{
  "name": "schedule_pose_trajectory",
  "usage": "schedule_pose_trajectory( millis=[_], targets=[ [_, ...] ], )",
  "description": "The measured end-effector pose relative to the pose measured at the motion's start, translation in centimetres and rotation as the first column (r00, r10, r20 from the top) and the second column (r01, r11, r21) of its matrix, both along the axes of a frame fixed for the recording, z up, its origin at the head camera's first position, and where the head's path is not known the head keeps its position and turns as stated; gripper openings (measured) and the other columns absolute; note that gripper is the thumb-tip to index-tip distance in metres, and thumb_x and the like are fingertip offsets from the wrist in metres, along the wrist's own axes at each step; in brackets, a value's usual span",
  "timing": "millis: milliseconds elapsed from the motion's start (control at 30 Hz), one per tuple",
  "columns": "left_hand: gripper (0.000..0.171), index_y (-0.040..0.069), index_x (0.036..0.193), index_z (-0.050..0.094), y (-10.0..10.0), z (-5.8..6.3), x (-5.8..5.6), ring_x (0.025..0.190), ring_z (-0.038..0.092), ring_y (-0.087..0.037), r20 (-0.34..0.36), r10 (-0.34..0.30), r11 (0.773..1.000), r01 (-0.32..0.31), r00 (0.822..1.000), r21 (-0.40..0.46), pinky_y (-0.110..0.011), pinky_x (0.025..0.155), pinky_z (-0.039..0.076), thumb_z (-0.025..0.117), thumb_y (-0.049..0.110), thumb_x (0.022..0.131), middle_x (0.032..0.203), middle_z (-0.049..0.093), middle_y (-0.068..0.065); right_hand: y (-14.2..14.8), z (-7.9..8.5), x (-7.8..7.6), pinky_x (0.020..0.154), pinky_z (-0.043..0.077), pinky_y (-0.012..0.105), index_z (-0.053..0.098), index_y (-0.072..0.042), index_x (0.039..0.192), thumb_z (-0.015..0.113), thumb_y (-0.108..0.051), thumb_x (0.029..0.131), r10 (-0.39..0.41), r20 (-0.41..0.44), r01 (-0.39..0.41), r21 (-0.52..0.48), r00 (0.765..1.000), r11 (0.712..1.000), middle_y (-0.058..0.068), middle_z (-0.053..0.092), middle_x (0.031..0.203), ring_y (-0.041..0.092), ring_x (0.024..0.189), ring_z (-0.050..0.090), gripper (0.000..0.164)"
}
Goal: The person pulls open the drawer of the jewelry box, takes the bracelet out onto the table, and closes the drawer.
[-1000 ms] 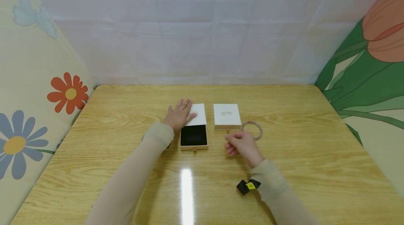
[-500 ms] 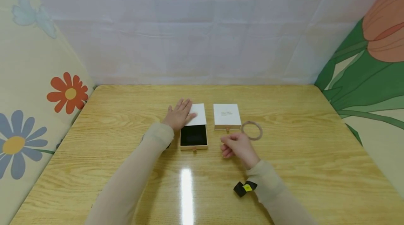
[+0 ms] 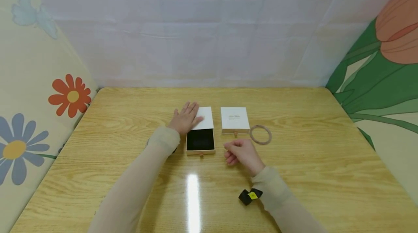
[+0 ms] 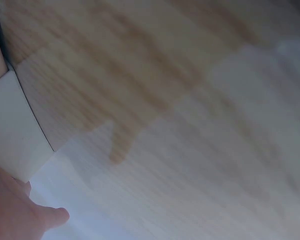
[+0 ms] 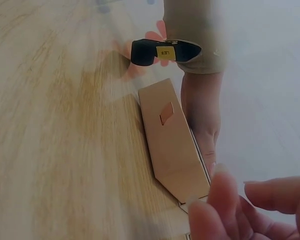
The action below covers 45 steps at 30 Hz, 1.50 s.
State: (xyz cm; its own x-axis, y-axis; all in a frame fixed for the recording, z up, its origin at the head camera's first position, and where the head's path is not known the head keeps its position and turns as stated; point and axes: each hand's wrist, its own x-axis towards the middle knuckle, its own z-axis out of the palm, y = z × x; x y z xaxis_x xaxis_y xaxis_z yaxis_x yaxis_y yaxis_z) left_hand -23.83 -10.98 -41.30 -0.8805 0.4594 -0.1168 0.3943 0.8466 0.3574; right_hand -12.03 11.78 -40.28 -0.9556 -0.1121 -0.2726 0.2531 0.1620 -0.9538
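Observation:
My left hand (image 3: 184,121) lies with fingers spread on the white sleeve (image 3: 205,118) of a drawer-style gift box. The box's drawer (image 3: 200,152) is pulled out toward me and shows a black interior. In the left wrist view, part of the left hand (image 4: 12,207) rests at the white sleeve (image 4: 20,125). To the right of the drawer hovers my right hand (image 3: 243,154), fingers loosely curled. The right wrist view shows a gap between its thumb (image 5: 277,194) and index finger, with nothing held. Ahead of it is the drawer's tan front with a small pull tab (image 5: 167,114).
A second white box (image 3: 234,118) with gold lettering and a pull tab stands right of the first, its drawer in. Beside its front right corner lies a mauve bangle (image 3: 270,138). Wood table (image 3: 310,175) surrounds them, with a white cloth wall (image 3: 209,44) behind.
The right hand has drifted left and slightly toward me, closer to the pulled-out drawer. My left hand, both boxes and the bangle have stayed in place.

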Motion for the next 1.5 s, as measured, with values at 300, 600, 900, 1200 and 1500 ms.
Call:
schedule_pose_trajectory(
  millis=[300, 600, 900, 1200, 1500],
  targets=[
    [0.070, 0.006, 0.157, 0.011, 0.1, 0.3, 0.0, 0.148, -0.004, -0.027, 0.002, 0.001, 1.000, -0.001, 1.000, 0.003, -0.064, 0.112, 0.001, 0.029, 0.050, 0.105, 0.162, 0.008, -0.010, -0.6, -0.4, 0.1, 0.049, 0.053, 0.023, 0.062, 0.021, 0.094, 0.057, -0.003, 0.096, 0.017, -0.007, -0.017, -0.022, 1.000, 1.000, 0.005, 0.062, 0.062, 0.010, 0.050, 0.060, 0.025],
    [0.070, 0.005, 0.156, 0.013, 0.2, 0.3, -0.1, 0.148, -0.003, -0.028, -0.008, -0.001, 1.000, 0.001, 1.000, 0.013, -0.065, 0.111, 0.002, 0.031, 0.049, 0.105, 0.162, 0.009, -0.011, -1.1, -0.2, 0.3, 0.049, 0.053, 0.023, 0.062, 0.020, 0.094, 0.058, -0.004, 0.096, 0.022, 0.005, -0.021, -0.038, 1.000, 0.999, 0.005, 0.062, 0.062, 0.011, 0.049, 0.059, 0.025],
    [0.070, 0.006, 0.156, 0.013, 0.2, 0.3, -0.1, 0.148, -0.003, -0.028, -0.003, 0.005, 1.000, -0.005, 1.000, 0.017, -0.065, 0.111, 0.002, 0.030, 0.050, 0.105, 0.162, 0.009, -0.011, -1.8, -0.2, 0.6, 0.050, 0.054, 0.025, 0.064, 0.017, 0.089, 0.059, -0.008, 0.097, 0.043, 0.029, -0.042, -0.028, 0.999, 0.999, 0.005, 0.063, 0.063, 0.011, 0.050, 0.060, 0.026],
    [0.070, 0.006, 0.156, 0.013, 0.2, 0.4, 0.1, 0.148, -0.003, -0.028, 0.001, 0.012, 1.000, -0.012, 1.000, 0.017, -0.064, 0.112, 0.001, 0.031, 0.049, 0.105, 0.162, 0.009, -0.011, -2.6, -0.4, 0.7, 0.049, 0.052, 0.023, 0.064, 0.018, 0.091, 0.061, -0.008, 0.096, 0.057, 0.059, -0.054, -0.050, 0.997, 0.997, 0.005, 0.062, 0.062, 0.009, 0.049, 0.059, 0.027],
    [0.069, 0.006, 0.156, 0.013, 0.2, 0.4, 0.1, 0.148, -0.004, -0.027, 0.007, 0.015, 1.000, -0.015, 1.000, 0.006, -0.062, 0.112, 0.002, 0.030, 0.049, 0.105, 0.162, 0.009, -0.010, -3.4, -0.8, 1.0, 0.048, 0.053, 0.024, 0.066, 0.018, 0.094, 0.060, -0.008, 0.096, 0.099, 0.067, -0.095, -0.058, 0.993, 0.994, 0.005, 0.064, 0.062, 0.009, 0.048, 0.059, 0.027]
  ],
)
